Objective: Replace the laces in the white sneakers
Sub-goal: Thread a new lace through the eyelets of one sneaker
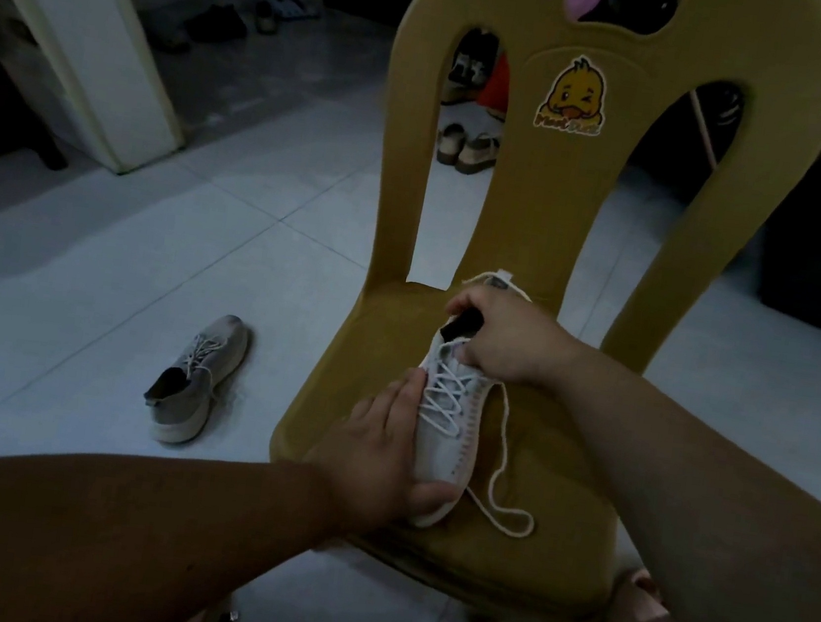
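Forearms, left hand (378,444) and right hand (504,339) are bare.

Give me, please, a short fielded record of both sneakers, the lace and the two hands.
Surface: seat of yellow chair
Sneaker in work: white sneaker, toe toward the person
Left hand: holds the toe end
Right hand: grips at the collar, by the top eyelets
Lace: threaded; one loose end trails on the seat
Other sneaker: laced, on the tiled floor, left of the chair

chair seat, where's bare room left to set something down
Bare seat back-left of the sneaker, by the backrest, and a strip right of the loose lace. The front is crowded: left hand gripping the sneaker, lace loop beside it.
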A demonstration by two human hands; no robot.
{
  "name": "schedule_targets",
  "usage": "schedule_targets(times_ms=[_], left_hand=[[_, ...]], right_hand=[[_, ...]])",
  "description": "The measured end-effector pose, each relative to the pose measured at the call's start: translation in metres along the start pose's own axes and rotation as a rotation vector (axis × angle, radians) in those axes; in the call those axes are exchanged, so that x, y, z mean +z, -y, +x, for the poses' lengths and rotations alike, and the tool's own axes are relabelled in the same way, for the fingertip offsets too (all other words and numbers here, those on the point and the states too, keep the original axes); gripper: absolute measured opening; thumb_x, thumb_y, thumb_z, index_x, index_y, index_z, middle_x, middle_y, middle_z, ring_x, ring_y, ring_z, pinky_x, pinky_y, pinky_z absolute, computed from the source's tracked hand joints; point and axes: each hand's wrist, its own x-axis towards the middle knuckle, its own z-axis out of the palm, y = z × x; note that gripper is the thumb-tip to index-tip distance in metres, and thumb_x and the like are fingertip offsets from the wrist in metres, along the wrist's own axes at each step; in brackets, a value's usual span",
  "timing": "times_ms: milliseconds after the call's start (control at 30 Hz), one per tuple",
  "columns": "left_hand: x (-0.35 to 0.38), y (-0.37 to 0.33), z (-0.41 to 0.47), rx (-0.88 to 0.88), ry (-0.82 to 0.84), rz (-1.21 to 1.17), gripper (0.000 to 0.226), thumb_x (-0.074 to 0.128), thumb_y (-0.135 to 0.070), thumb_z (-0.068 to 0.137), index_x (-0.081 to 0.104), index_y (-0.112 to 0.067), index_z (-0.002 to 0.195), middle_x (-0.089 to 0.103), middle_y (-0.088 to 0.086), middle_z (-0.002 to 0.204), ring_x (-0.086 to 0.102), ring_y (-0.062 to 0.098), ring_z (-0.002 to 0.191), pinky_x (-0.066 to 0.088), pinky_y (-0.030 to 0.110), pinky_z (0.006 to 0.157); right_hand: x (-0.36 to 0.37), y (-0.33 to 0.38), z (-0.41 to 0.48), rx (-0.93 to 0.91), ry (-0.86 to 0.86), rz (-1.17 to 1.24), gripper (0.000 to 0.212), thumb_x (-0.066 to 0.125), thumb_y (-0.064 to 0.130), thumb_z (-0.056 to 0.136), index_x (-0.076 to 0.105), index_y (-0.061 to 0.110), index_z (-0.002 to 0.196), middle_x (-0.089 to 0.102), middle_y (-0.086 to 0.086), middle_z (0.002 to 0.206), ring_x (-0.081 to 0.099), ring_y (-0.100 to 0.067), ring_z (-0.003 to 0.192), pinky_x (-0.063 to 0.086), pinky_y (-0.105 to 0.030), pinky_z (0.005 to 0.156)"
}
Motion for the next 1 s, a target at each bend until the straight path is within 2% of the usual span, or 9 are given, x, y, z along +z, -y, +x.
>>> schedule_targets(times_ms=[167,300,467,567,633,733,767,900,1000], left_hand=[[0.000,-0.001,-0.001,-0.026,-0.029,0.020,0.112,0.053,-0.068,0.079,-0.021,-0.019,0.147,-0.012,-0.003,0.159,-0.002,0.014,0.144,-0.001,0.025,0.111],[-0.004,0.002,-0.001,-0.035,-0.013,-0.041,0.114,0.055,-0.070,0.075,-0.016,-0.020,0.149,-0.006,-0.004,0.159,0.004,0.016,0.144,0.009,0.032,0.116],[-0.030,-0.001,0.012,-0.077,0.068,-0.167,0.114,0.066,-0.070,0.065,0.000,-0.029,0.150,0.018,-0.005,0.153,0.024,0.017,0.137,0.028,0.038,0.111],[-0.057,0.001,0.033,-0.019,-0.006,-0.238,0.094,0.068,-0.052,0.077,0.015,-0.024,0.150,0.023,-0.002,0.152,0.028,0.019,0.137,0.034,0.039,0.110],[-0.076,-0.001,0.044,0.123,-0.016,-0.207,0.075,0.066,-0.025,0.086,0.025,-0.021,0.148,0.026,-0.001,0.152,0.032,0.014,0.135,0.034,0.025,0.106],[-0.090,-0.002,0.052,0.240,0.066,-0.099,0.058,0.062,-0.012,0.088,0.039,-0.021,0.141,0.048,-0.003,0.136,0.050,-0.002,0.102,0.037,0.007,0.083],[-0.092,-0.003,0.055,0.235,0.105,-0.073,0.054,0.063,-0.015,0.088,0.043,-0.023,0.137,0.054,-0.004,0.128,0.051,-0.003,0.093,0.039,0.009,0.077],[-0.093,-0.001,0.067,0.177,0.248,0.023,0.031,0.067,-0.022,0.085,0.058,-0.018,0.115,0.063,-0.001,0.109,0.056,0.012,0.092,0.041,0.023,0.076],[-0.094,-0.002,0.072,0.112,0.251,-0.100,0.023,0.067,-0.019,0.085,0.060,-0.014,0.106,0.065,0.002,0.097,0.063,0.017,0.083,0.054,0.032,0.075]], right_hand=[[-0.005,-0.001,0.000,0.045,-0.042,0.302,0.041,0.066,0.005,0.084,0.054,0.023,0.119,0.053,0.006,0.111,0.051,-0.012,0.100,0.043,-0.016,0.063],[-0.012,-0.003,-0.005,-0.025,0.058,0.320,0.039,0.064,0.007,0.087,0.052,0.022,0.121,0.058,0.002,0.113,0.056,-0.009,0.097,0.047,-0.016,0.068],[-0.013,-0.008,-0.007,-0.049,0.159,0.228,0.036,0.058,0.008,0.091,0.046,0.024,0.120,0.065,-0.005,0.106,0.063,-0.019,0.101,0.053,-0.038,0.088],[-0.018,-0.006,-0.007,-0.088,0.235,0.201,0.046,0.056,0.007,0.092,0.040,0.023,0.132,0.068,-0.003,0.097,0.064,-0.017,0.094,0.052,-0.035,0.086],[-0.021,-0.004,-0.007,-0.128,0.259,0.221,0.053,0.056,0.004,0.092,0.037,0.024,0.137,0.068,-0.004,0.092,0.065,-0.017,0.093,0.051,-0.036,0.087],[-0.023,-0.002,-0.008,-0.170,0.295,0.246,0.064,0.056,0.000,0.091,0.030,0.027,0.143,0.069,-0.008,0.093,0.066,-0.018,0.095,0.050,-0.039,0.091],[-0.024,-0.001,-0.010,-0.180,0.301,0.233,0.066,0.056,0.001,0.091,0.027,0.028,0.145,0.069,-0.005,0.090,0.066,-0.015,0.093,0.050,-0.036,0.090],[-0.021,0.000,-0.013,-0.183,0.240,0.200,0.068,0.060,0.007,0.090,0.029,0.033,0.145,0.068,0.007,0.080,0.066,-0.001,0.080,0.049,-0.022,0.076],[-0.022,-0.004,-0.013,-0.170,0.076,0.235,0.062,0.066,0.009,0.086,0.041,0.033,0.137,0.069,0.008,0.084,0.065,0.003,0.080,0.046,-0.012,0.068]])
